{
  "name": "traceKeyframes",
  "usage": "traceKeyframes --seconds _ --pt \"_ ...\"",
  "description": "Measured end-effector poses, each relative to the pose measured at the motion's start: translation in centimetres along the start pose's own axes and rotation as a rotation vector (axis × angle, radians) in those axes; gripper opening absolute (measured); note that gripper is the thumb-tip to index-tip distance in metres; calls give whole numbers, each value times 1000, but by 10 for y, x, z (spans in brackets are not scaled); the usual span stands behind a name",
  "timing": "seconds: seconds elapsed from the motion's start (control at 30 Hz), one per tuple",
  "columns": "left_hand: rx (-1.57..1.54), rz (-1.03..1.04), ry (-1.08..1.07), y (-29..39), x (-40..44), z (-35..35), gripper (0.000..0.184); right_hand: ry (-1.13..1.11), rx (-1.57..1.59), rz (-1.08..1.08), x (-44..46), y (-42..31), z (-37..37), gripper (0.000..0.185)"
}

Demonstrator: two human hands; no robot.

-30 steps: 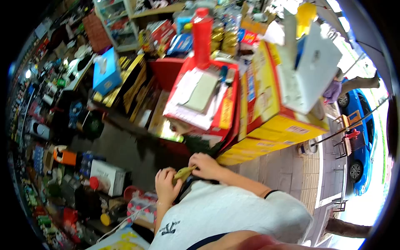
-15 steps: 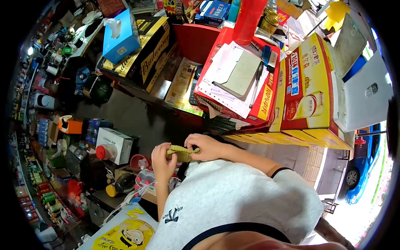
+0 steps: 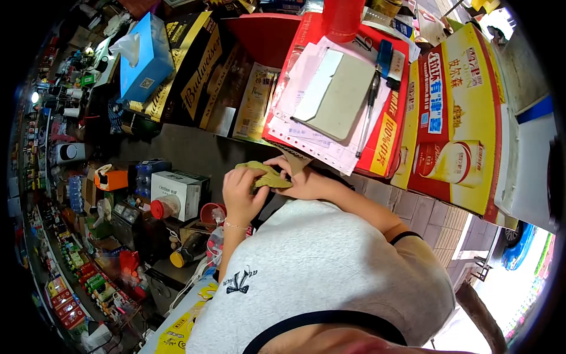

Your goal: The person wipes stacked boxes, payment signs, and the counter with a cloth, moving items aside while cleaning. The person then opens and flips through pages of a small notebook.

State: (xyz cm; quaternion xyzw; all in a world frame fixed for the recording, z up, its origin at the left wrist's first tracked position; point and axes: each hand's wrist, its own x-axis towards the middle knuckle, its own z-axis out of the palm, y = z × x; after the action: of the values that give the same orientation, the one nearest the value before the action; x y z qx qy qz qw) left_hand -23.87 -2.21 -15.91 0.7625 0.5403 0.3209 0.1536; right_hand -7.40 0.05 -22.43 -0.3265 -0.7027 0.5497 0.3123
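A crumpled yellow-green item [image 3: 265,176], soft like knitting or cloth, is stretched between my two hands just beyond my shirt. My left hand [image 3: 240,192] has its fingers wrapped over the item's left end, with a thin bracelet at the wrist. On the right end, my right hand [image 3: 303,183] pinches the item; part of this hand lies behind a brown cardboard flap. Beyond my right hand is a red box [image 3: 377,150] with papers, a grey-white notebook [image 3: 342,97] and a pen [image 3: 368,112] on top.
A blue tissue box [image 3: 141,65] rests on a black and gold carton [image 3: 197,76] at the upper left. Yellow and red cartons [image 3: 454,118] stand at the right. White box [image 3: 183,192], orange item [image 3: 111,179] and a red-lidded jar [image 3: 165,206] are at the left. Part of a blue car [image 3: 519,248] shows outside.
The view has moved closer to the red box and cartons. My hands appear higher in the view, and the yellow-green item is more spread out between them.
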Motion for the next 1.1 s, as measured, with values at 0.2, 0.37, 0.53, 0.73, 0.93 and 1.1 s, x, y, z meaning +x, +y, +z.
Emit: traceKeyframes --seconds 0.2,0.37,0.53,0.73,0.93,1.1 --pt "-92 137 -136 -30 30 -9 20 164 -167 -65 15 9 16 32" --pt "-170 283 -260 -70 52 -38 26 314 453 305 27 -2 45 32" --pt "-221 343 -407 -120 67 -44 20 1006 1066 451 8 19 105 37" --pt "-329 607 -484 -120 91 -28 21 1714 1309 66 -34 2 136 37" --pt "-490 769 -435 -65 109 -26 24 2082 740 -357 -63 -53 103 38" --pt "-424 844 -319 -33 120 -18 27 2034 -163 -163 -48 -61 37 40"
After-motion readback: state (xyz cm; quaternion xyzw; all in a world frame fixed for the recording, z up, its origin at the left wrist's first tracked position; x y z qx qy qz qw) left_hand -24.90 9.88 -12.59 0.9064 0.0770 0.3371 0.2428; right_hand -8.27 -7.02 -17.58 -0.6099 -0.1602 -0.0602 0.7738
